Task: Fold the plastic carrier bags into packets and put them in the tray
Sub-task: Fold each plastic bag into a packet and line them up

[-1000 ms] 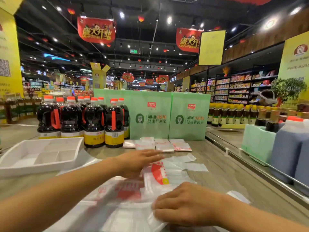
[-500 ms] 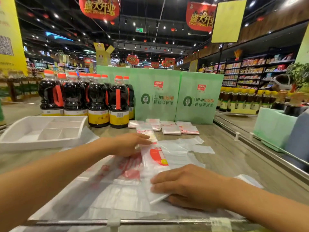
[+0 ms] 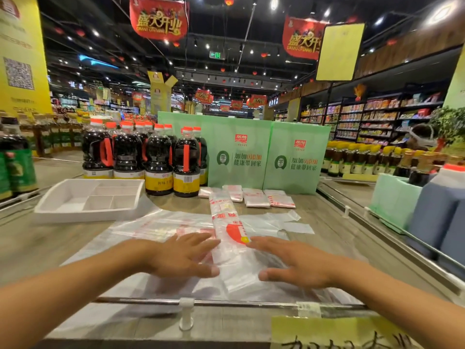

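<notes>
Centrally on the table [image 3: 339, 248]: carrier bag [image 3: 226, 222] folded into a long narrow strip, running from near edge toward far edge over a layer of unfolded bags [image 3: 151, 225]. Left hand [image 3: 183, 258] and right hand [image 3: 294, 263] palm-down on either side of the strip's near part, fingers straight, gripping nothing, probably flattening creases and pressing out air before the next fold. Finished packets [image 3: 256, 197] in a row by the far edge; tray [image 3: 50, 210] at the left edge, within reach for loading.
</notes>
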`<state>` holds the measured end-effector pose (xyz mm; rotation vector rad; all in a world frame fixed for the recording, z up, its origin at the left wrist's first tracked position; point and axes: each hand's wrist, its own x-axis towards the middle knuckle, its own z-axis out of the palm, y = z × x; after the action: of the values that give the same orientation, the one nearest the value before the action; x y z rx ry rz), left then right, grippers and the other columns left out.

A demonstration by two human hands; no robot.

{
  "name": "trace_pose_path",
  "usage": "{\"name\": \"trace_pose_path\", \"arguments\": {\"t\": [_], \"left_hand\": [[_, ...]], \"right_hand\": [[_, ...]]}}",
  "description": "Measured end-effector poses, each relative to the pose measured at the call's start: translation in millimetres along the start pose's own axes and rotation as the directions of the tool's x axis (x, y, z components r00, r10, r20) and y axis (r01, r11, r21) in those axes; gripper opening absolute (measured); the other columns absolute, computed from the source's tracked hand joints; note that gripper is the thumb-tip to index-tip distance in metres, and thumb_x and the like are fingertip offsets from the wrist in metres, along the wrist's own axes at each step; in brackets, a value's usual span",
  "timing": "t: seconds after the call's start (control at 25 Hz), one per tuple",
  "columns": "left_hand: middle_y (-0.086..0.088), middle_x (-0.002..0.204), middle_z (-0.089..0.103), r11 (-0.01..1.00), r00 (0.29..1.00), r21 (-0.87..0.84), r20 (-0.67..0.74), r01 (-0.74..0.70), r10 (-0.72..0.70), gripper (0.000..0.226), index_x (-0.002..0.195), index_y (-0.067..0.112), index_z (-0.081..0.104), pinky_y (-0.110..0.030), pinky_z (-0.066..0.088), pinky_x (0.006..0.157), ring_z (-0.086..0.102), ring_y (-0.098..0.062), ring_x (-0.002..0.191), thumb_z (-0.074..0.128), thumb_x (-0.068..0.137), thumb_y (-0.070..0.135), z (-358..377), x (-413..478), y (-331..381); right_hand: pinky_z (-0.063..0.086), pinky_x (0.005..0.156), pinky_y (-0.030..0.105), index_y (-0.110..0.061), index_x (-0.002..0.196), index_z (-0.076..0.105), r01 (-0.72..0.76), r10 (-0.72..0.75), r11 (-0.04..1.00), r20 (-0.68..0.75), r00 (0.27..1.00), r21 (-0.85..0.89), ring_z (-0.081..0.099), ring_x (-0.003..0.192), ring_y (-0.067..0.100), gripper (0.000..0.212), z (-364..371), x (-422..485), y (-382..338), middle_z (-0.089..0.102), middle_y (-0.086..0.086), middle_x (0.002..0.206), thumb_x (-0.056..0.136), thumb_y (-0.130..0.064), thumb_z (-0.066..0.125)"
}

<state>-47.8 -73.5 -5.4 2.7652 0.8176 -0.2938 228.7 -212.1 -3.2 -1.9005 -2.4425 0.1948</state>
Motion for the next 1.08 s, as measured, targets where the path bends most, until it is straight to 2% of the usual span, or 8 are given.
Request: {"name": "trace_pose_path", "arguments": {"t": [0.08, 0.24, 0.44, 0.68, 0.76, 0.92, 1.0, 1.08], "left_hand": [[0.014, 0.168, -0.018, 0.999, 0.998, 0.024, 0.038, 0.043, -0.043, 0.081, 0.158, 0.049, -0.009, -0.054, -0.013, 0.123, -0.018, -0.015, 0.155, 0.026, 0.092, 0.081, 5.4, 6.5, 2.2], [0.016, 0.168, -0.018, 0.993, 0.998, 0.100, 0.016, 0.056, -0.058, 0.079, 0.156, 0.051, -0.011, -0.058, -0.014, 0.122, -0.019, -0.015, 0.155, 0.021, 0.091, 0.083, 10.1, 20.6, -4.3], [0.016, 0.169, -0.012, 0.997, 0.996, 0.039, 0.066, 0.065, -0.067, 0.080, 0.157, 0.054, 0.000, -0.062, -0.009, 0.121, -0.013, -0.017, 0.156, 0.034, 0.090, 0.082, -3.6, 39.3, -15.2], [0.013, 0.168, 0.008, 1.000, 0.986, 0.017, -0.163, 0.025, -0.022, 0.071, 0.153, 0.054, 0.022, -0.063, -0.009, 0.120, 0.005, -0.015, 0.156, 0.034, 0.090, 0.083, 10.6, 56.3, -19.1], [0.012, 0.166, 0.014, 1.000, 0.964, 0.010, -0.264, -0.006, 0.008, 0.071, 0.151, 0.051, 0.028, -0.061, -0.002, 0.122, 0.014, -0.018, 0.153, 0.041, 0.088, 0.082, 12.0, 58.1, -18.4], [0.013, 0.151, 0.030, 0.972, 0.863, -0.047, -0.470, -0.231, 0.182, 0.063, 0.143, 0.043, 0.041, -0.041, 0.029, 0.119, 0.034, -0.011, 0.138, 0.062, 0.088, 0.065, 12.6, 46.6, -14.3], [0.016, 0.136, 0.044, 0.923, 0.823, -0.101, -0.497, -0.372, 0.277, 0.044, 0.131, 0.038, 0.055, -0.033, 0.040, 0.109, 0.045, -0.003, 0.126, 0.069, 0.091, 0.051, 8.6, 36.1, -12.7], [0.019, 0.125, 0.053, 0.908, 0.841, -0.115, -0.438, -0.404, 0.318, 0.035, 0.121, 0.036, 0.064, -0.034, 0.045, 0.103, 0.052, -0.002, 0.117, 0.069, 0.090, 0.052, 4.6, 26.9, -10.9]], "right_hand": [[0.015, 0.127, 0.039, -0.055, 0.156, 0.007, -0.012, 0.011, 1.000, 0.062, 0.998, 0.017, 0.009, 0.152, -0.002, 0.078, 4.7, 6.3, 1.4, 0.004, -0.030, 0.165, 0.091, -0.080, 0.042], [0.002, 0.127, 0.037, -0.051, 0.159, 0.005, -0.018, 0.014, 0.999, 0.115, 0.993, 0.032, -0.013, 0.151, -0.005, 0.080, 13.8, 10.6, 4.0, -0.004, -0.032, 0.165, 0.092, -0.081, 0.036], [-0.006, 0.124, 0.027, -0.047, 0.160, 0.001, -0.002, 0.000, 1.000, 0.143, 0.990, 0.018, -0.014, 0.150, -0.006, 0.074, 21.7, 14.2, 3.1, -0.008, -0.029, 0.166, 0.098, -0.074, 0.031], [0.004, 0.127, 0.030, -0.044, 0.161, 0.011, -0.058, 0.046, 0.985, 0.077, 0.996, 0.164, 0.001, 0.151, -0.007, 0.075, 18.4, 11.0, 9.3, 0.006, -0.028, 0.166, 0.097, -0.071, 0.039], [0.016, 0.127, 0.033, -0.049, 0.158, 0.017, -0.063, 0.059, 0.961, 0.021, 0.998, 0.271, 0.016, 0.149, -0.006, 0.070, 16.1, 5.9, 11.7, 0.016, -0.028, 0.164, 0.097, -0.067, 0.047], [0.019, 0.115, 0.016, -0.059, 0.151, 0.022, -0.002, 0.010, 0.960, -0.024, 1.000, 0.279, 0.024, 0.144, -0.011, 0.073, 10.4, -3.8, 2.1, 0.016, -0.036, 0.160, 0.090, -0.065, 0.062], [0.018, 0.118, 0.022, -0.057, 0.153, 0.021, 0.017, -0.019, 0.979, 0.008, 1.000, 0.205, 0.021, 0.146, -0.008, 0.078, 10.9, -2.5, -1.1, 0.013, -0.035, 0.162, 0.087, -0.070, 0.062], [0.018, 0.123, 0.031, -0.053, 0.154, 0.024, 0.017, -0.020, 0.987, 0.012, 1.000, 0.162, 0.021, 0.147, -0.006, 0.080, 12.4, -0.6, 0.9, 0.016, -0.034, 0.162, 0.086, -0.074, 0.060]]}}
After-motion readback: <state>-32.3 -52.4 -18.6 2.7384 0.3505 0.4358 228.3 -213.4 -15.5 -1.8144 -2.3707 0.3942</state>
